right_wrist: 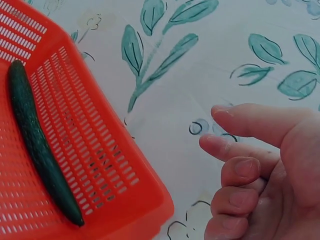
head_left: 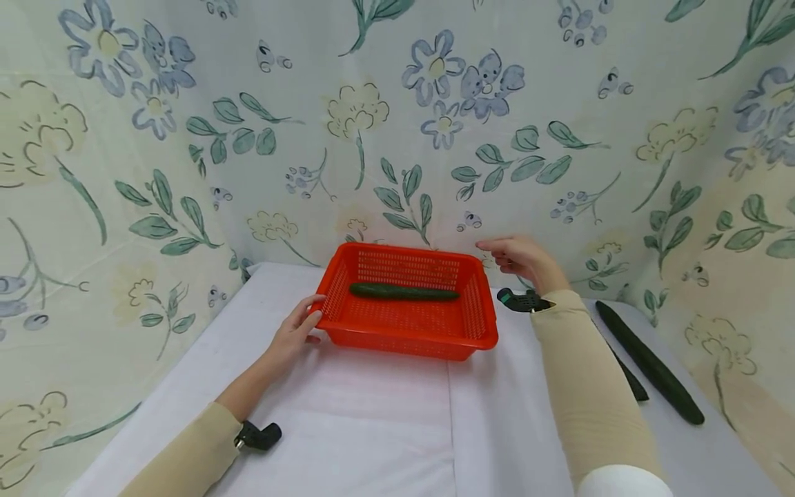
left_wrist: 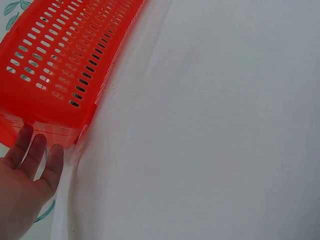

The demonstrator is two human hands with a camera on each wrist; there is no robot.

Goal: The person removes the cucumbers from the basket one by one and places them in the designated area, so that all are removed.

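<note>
A red plastic basket with slotted walls stands on the white-covered table. One dark green cucumber lies lengthwise inside, along the far wall. My left hand is at the basket's left end, fingertips at the rim; in the left wrist view its fairly straight fingers reach up to the end wall. To the right of the basket my right hand is raised and holds nothing. In the right wrist view its thumb and forefinger point toward the basket, apart from it, with the other fingers loosely curled.
On the table's right side lies a long dark cucumber. Beside it a second dark, long thing is partly hidden by the right sleeve. A floral curtain hangs behind the table and along both sides.
</note>
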